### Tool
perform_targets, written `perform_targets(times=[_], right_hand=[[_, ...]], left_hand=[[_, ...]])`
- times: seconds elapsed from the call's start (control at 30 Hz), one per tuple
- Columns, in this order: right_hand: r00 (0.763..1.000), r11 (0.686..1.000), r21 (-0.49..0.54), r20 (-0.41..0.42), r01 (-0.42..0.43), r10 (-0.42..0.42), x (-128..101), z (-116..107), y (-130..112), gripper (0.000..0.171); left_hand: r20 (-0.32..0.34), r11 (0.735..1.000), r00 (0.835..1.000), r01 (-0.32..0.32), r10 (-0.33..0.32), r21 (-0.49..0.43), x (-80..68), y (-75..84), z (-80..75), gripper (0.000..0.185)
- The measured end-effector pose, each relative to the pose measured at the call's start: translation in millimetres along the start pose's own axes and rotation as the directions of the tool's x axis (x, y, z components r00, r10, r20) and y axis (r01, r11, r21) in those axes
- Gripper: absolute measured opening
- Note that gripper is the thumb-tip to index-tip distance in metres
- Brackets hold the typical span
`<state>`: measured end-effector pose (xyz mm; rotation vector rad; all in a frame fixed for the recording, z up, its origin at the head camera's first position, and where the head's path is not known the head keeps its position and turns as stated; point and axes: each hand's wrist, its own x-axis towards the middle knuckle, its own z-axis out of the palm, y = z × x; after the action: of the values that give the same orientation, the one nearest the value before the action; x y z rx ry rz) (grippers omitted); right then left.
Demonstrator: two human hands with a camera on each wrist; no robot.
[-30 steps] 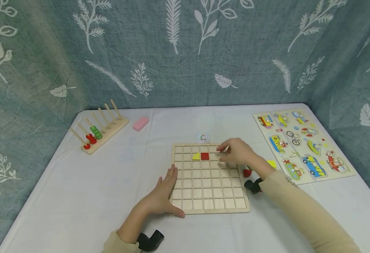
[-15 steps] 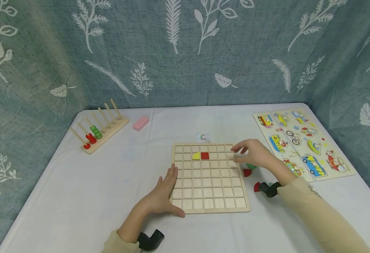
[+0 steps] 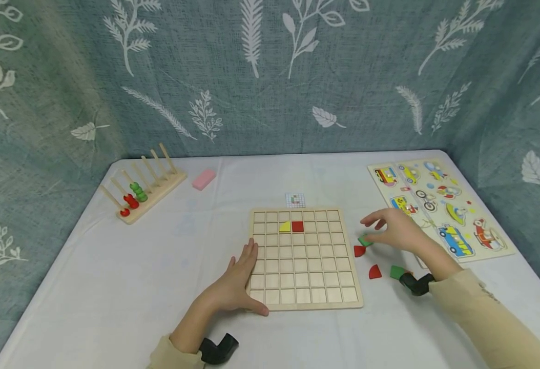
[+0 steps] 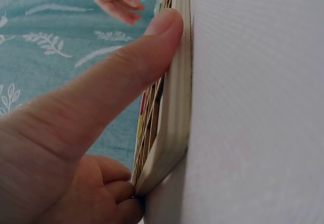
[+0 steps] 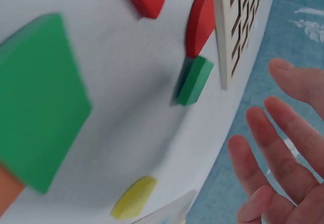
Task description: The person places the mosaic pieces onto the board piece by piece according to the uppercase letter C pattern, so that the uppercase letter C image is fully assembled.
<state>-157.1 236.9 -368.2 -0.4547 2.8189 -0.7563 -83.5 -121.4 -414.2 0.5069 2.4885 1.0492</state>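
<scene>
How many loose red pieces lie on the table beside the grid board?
2: one red piece close to the board's right edge, another nearer the camera. The right hand may hide more.

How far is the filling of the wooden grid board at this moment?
Done: a yellow piece and a red square sit in the grid board. In hand: the right hand hovers at a green piece; the left hand steadies the board. Left: almost every cell.

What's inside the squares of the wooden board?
The wooden board holds two pieces in its second row: a yellow piece and a red square side by side. Other visible squares look bare; the left hand covers part of its edge.
</scene>
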Motion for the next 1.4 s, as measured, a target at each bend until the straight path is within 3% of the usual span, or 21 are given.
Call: perform_targets(times=[0.3, 0.9, 1.4], right_hand=[[1.0, 1.0, 0.004, -0.026, 0.003, -0.002, -11.7, -3.3, 14.5, 0.034], [0.994, 0.995, -0.01, -0.056, -0.1, 0.099, -24.7, -6.0, 41.5, 0.034], [0.986, 0.986, 0.006, -0.021, -0.166, 0.166, -26.1, -9.2, 49.8, 0.03]], left_hand=[[0.0, 1.0, 1.0, -0.003, 0.003, 0.0, 1.4, -1.9, 0.9, 0.134], [0.001, 1.0, 1.0, -0.003, 0.003, 0.003, 1.0, -0.9, 0.5, 0.134], [-0.001, 1.0, 1.0, -0.012, 0.012, 0.002, 0.4, -1.2, 0.4, 0.134]])
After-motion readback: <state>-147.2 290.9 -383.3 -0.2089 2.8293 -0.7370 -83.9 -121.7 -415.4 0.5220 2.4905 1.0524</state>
